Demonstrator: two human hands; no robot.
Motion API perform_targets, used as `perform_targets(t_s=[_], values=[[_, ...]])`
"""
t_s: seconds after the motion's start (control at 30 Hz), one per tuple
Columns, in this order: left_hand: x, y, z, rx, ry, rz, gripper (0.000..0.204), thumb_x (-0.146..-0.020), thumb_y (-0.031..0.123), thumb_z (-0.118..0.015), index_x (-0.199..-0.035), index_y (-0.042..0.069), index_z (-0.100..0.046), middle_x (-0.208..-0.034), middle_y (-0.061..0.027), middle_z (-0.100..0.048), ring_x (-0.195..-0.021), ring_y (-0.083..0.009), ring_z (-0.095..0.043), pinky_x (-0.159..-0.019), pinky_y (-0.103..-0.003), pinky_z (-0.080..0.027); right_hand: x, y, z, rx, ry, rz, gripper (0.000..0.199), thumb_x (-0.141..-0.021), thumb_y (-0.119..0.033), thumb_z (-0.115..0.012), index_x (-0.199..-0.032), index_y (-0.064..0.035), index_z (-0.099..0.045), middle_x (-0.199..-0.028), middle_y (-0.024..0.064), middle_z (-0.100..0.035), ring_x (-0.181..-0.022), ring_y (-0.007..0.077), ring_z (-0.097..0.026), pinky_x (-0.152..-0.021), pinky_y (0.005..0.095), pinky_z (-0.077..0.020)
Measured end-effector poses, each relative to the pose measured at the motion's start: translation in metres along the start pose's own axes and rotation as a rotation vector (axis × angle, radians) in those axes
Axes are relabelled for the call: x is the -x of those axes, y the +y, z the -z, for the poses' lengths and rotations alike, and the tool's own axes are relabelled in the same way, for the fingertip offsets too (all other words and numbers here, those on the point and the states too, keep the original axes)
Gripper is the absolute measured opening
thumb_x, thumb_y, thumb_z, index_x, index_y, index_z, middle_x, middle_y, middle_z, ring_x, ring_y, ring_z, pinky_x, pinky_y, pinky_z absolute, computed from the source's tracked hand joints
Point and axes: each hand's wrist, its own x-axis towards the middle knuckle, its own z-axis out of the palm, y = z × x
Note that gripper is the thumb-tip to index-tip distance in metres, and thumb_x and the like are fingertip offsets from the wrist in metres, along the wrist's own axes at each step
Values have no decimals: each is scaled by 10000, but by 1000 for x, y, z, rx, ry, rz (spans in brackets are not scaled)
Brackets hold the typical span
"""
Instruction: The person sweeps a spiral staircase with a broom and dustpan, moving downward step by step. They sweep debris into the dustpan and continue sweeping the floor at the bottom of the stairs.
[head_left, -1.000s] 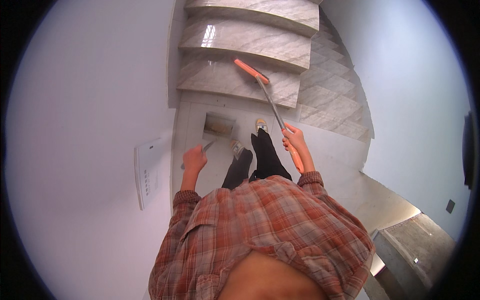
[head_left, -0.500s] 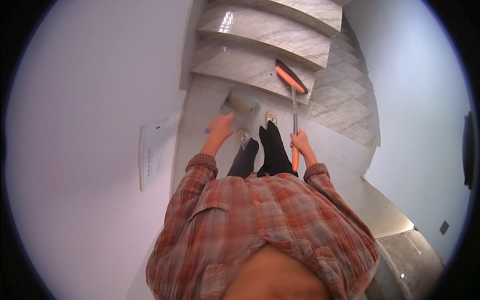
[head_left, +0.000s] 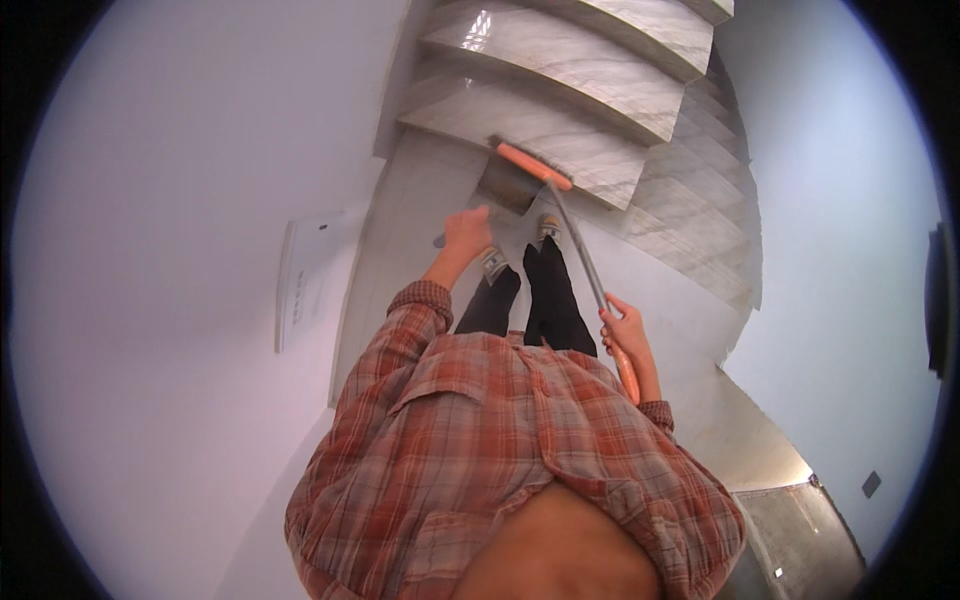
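Observation:
My right hand (head_left: 625, 328) is closed round the handle of a broom (head_left: 581, 240), near its orange grip. The broom reaches forward and left, and its orange head with dark bristles lies along the edge of the lowest marble step in view. Just on the near side of the head is a dark dustpan (head_left: 512, 190), partly overlapped by it. My left hand (head_left: 467, 232) is closed on the dustpan's handle, whose end sticks out left of the fist. Whether the bristles touch the step or the pan I cannot tell.
Curved marble stairs (head_left: 560, 85) rise ahead, and more steps (head_left: 690, 210) run along the right. My shoes (head_left: 550, 228) stand on the pale floor close to the dustpan. A white wall with a panel (head_left: 310, 280) is on the left, another wall (head_left: 830, 250) on the right.
The broom head has swung left and nearer, from over the step to the dustpan. My right hand has drawn back to the right. The left hand and dustpan have shifted slightly right in view.

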Motion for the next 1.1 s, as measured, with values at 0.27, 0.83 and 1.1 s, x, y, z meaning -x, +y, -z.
perform_targets(t_s=[0.27, 0.83, 1.1], values=[[43, -41, 0, 6, 13, 107, 124, -749, 159, -512, -826, 68, -549, -713, -173, -610, -687, -371, -595, -612, -467, -461, -102, -31, -27, 224, 100, 251, 589, -805, -137, -572, -1332, -35, -331, -538, 16, -468, -396, 120, -458, -359, 281, -397], [207, -135, 22, -148, -100, 484, 171, -777, 224, -568, -831, 87, -482, -651, -155, -598, -634, -355, -595, -568, -475, -451, -214, -26, -208, -580, -727, 1, 227, -900, -168, -496, -712, -92, -392, -599, 8, -440, -410, 72, -380, -359, 179, -362], [260, -146, 37, -228, -163, 533, 159, -770, 231, -596, -810, 111, -500, -601, -146, -577, -613, -357, -588, -539, -467, -446, -248, 45, -212, -1961, -575, -388, 214, -901, -108, -457, -711, -42, -385, -587, 29, -414, -430, 95, -415, -378, 178, -408]])
